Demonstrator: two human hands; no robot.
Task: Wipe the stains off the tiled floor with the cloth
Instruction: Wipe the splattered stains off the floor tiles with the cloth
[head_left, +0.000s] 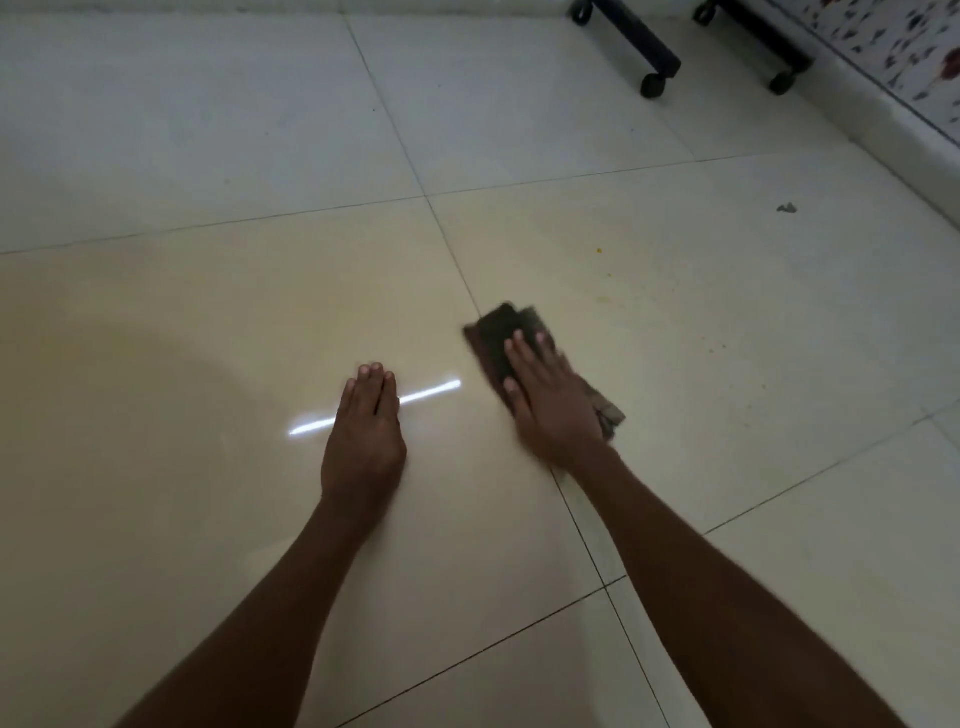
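Note:
A dark brown cloth lies flat on the cream tiled floor, just right of a grout line. My right hand presses down on it with straight fingers spread over its top. My left hand rests flat on the bare tile to the left, fingers together, holding nothing. Small yellowish stains speckle the tile beyond and to the right of the cloth, with one orange speck farther off.
Two dark furniture legs on castors stand at the far right. A patterned wall base runs along the right edge. A small grey scrap lies on the tile near it. A bright light reflection streaks the floor by my left hand.

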